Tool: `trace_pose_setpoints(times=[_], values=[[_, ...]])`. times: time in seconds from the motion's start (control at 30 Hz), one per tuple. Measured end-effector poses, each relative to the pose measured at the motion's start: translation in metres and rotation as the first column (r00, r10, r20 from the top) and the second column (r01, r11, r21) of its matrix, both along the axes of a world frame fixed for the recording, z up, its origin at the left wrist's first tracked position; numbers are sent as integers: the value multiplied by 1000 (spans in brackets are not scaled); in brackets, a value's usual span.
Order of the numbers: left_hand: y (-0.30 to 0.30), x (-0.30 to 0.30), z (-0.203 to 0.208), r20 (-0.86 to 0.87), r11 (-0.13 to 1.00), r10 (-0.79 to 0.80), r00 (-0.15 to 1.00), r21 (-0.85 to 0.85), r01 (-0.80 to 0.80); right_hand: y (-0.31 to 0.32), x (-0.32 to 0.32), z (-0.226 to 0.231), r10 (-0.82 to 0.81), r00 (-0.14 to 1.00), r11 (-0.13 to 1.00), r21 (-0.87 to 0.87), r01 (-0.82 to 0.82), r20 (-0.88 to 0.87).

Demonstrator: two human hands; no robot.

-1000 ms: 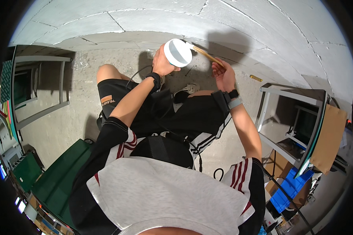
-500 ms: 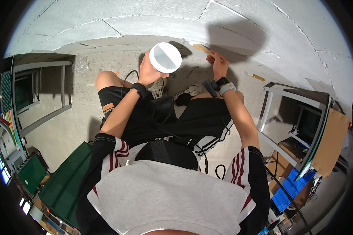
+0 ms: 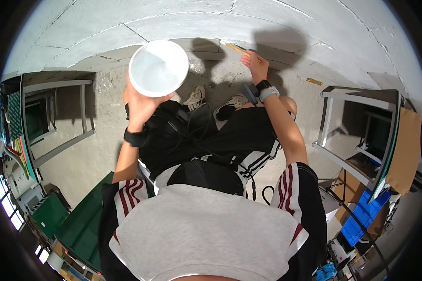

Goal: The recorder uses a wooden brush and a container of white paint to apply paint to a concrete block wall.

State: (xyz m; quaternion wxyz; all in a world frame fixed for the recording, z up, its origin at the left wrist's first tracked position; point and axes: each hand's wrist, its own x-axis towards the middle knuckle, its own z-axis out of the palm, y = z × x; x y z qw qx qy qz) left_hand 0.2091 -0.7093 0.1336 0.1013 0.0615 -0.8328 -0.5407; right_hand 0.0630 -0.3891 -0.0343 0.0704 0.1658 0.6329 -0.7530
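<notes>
Left of the white tub (image 3: 177,58), a grey metal frame (image 3: 87,110) stands on the floor (image 3: 72,173). The left hand (image 3: 143,108) is clamped round the tub's near side, holding it aloft, mouth up. Right of the tub, a thin wooden stick (image 3: 237,49) points at the wall (image 3: 192,18), pinched in the right hand (image 3: 258,67); whether its tip touches is unclear. Working at the wall seems the step in hand; a next move would call for steady fingertips and a level tub. Farther right of the tub lies a yellow object (image 3: 314,81).
</notes>
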Motion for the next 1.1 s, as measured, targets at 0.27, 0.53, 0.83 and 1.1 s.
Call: trace_pose_setpoints(times=[0.27, 0.53, 0.83, 1.1], values=[[-36, 59, 25, 35, 963, 262, 965, -73, -259, 52, 5, -43, -435, 896, 880, -169, 444, 87], [-41, 76, 37, 126, 928, 370, 920, 0, -373, 22, 0, -26, -242, 967, 930, -265, 254, 78], [-39, 79, 38, 73, 943, 331, 941, -56, -327, 65, 10, -70, -453, 856, 799, -312, 514, 250], [-38, 76, 35, 68, 945, 326, 943, -59, -323, 50, 5, -79, -198, 976, 904, -367, 217, 90]])
